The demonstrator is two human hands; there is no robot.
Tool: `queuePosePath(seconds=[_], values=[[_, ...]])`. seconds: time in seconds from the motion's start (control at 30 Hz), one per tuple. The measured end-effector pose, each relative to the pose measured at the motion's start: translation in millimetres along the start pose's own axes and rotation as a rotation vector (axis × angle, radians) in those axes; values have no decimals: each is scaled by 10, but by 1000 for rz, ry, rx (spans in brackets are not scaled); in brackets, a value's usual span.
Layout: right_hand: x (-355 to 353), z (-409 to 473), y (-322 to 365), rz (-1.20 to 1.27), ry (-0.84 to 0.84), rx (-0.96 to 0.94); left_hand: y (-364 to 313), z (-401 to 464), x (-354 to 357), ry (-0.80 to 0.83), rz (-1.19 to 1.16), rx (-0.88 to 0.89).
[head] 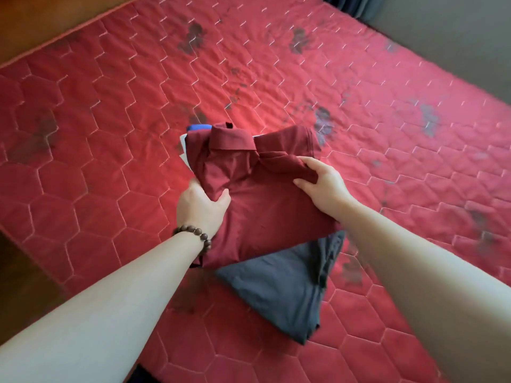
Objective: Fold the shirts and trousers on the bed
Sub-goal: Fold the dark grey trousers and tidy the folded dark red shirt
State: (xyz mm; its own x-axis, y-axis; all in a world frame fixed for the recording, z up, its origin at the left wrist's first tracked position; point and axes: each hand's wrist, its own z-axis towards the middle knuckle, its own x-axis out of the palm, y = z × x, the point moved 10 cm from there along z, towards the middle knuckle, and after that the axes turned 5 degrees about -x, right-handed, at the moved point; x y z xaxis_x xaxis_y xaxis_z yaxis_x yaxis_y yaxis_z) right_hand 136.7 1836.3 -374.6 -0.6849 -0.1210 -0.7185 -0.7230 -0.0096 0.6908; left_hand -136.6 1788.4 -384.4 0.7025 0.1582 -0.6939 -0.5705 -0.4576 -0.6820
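Note:
A maroon polo shirt point(265, 205), folded into a rough rectangle with its collar at the far end, sits in the middle of the red quilted bed point(110, 120). My left hand point(200, 207) grips the shirt's left edge, thumb on top. My right hand point(320, 183) pinches a folded sleeve on the shirt's right side. Under the shirt's near end lies a folded dark grey garment point(279, 288). A bit of blue and white cloth point(190, 134) peeks out beneath the shirt's far left corner.
The bed's quilted cover carries dark stains in several spots. A wooden frame point(55, 20) runs along the far left edge. A grey wall point(456, 31) borders the right side, with a dark curtain at the top.

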Motion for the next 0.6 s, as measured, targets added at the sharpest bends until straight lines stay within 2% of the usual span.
queuePosePath(seconds=[0.3, 0.37, 0.43, 0.53, 0.6], values=[[62, 21, -354, -145, 330, -205, 435, -1275, 582, -195, -326, -363], [227, -10, -534, -205, 396, -192, 661, -1580, 838, -167, -401, -517], [443, -86, -840, -239, 441, -109, 921, -1820, 1167, -64, -437, -695], [641, -194, -1228, -272, 377, 27, 1279, -1929, 1461, -8, -512, -885], [628, -142, -1268, -347, 289, 36, 1369, -1876, 1534, -23, -586, -912]])
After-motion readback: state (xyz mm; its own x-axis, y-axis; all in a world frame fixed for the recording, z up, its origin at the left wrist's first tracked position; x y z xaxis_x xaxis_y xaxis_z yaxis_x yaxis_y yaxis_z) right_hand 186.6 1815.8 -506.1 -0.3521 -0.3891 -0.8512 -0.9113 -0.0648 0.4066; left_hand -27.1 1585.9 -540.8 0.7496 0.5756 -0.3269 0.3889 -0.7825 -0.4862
